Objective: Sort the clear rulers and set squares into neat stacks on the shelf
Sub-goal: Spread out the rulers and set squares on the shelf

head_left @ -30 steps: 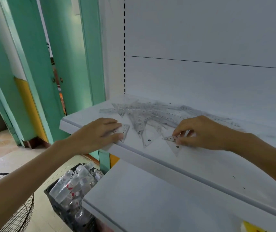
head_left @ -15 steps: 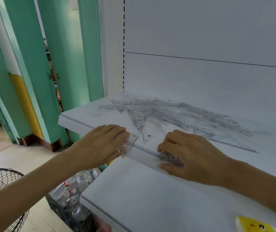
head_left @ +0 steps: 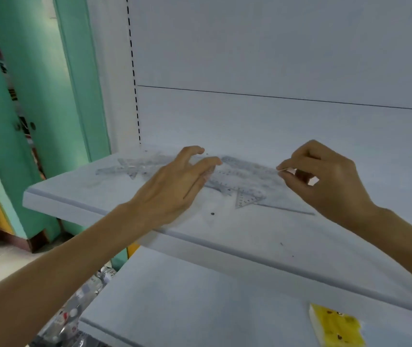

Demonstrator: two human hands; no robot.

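the white upper shelf point(head_left: 124, 214) carries a loose, overlapping scatter of clear rulers point(head_left: 245, 169) toward its back. a small set square point(head_left: 246, 199) lies flat at the scatter's front edge, and a dark speck point(head_left: 212, 213) sits nearer the front. the lower shelf point(head_left: 174, 309) holds a yellow pack point(head_left: 337, 326) on its right.

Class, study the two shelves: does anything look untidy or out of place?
The clear rulers and set squares sprawl across the upper shelf, overlapping at crossed angles instead of stacked. One set square pokes out toward the front. A yellow packet sits on the lower shelf.
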